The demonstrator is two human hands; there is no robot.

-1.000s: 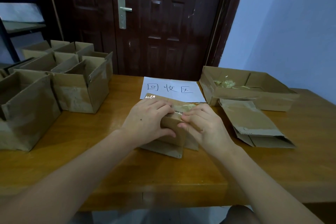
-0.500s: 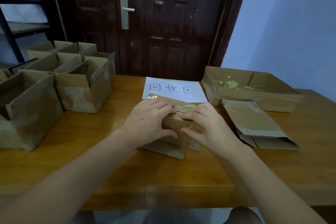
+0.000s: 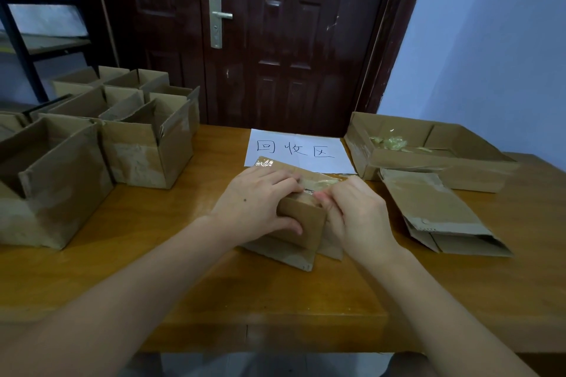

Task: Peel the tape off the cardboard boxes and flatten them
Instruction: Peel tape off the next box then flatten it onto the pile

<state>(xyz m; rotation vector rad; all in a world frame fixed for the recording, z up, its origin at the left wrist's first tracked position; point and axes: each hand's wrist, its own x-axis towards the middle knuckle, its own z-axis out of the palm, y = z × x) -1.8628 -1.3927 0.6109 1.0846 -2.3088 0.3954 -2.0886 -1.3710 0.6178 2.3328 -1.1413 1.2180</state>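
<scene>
A small brown cardboard box point(image 3: 301, 223) stands in the middle of the wooden table point(image 3: 275, 300), its near flaps spread on the tabletop. My left hand point(image 3: 255, 203) grips its left side, thumb across the near face. My right hand point(image 3: 356, 214) presses against its right side, fingertips pinching clear tape point(image 3: 320, 184) that runs along the top. Several open taped boxes point(image 3: 144, 150) stand at the left. A flattened box point(image 3: 435, 211) lies at the right.
A white paper sheet point(image 3: 298, 150) with handwritten characters lies behind the box. A shallow open carton point(image 3: 361, 144) at the back right holds crumpled tape point(image 3: 390, 141). A dark wooden door stands behind the table, a black shelf frame at far left.
Both hands stay on the small box. My right fingers have curled in tighter at the tape on its top edge. The camera has dipped slightly.
</scene>
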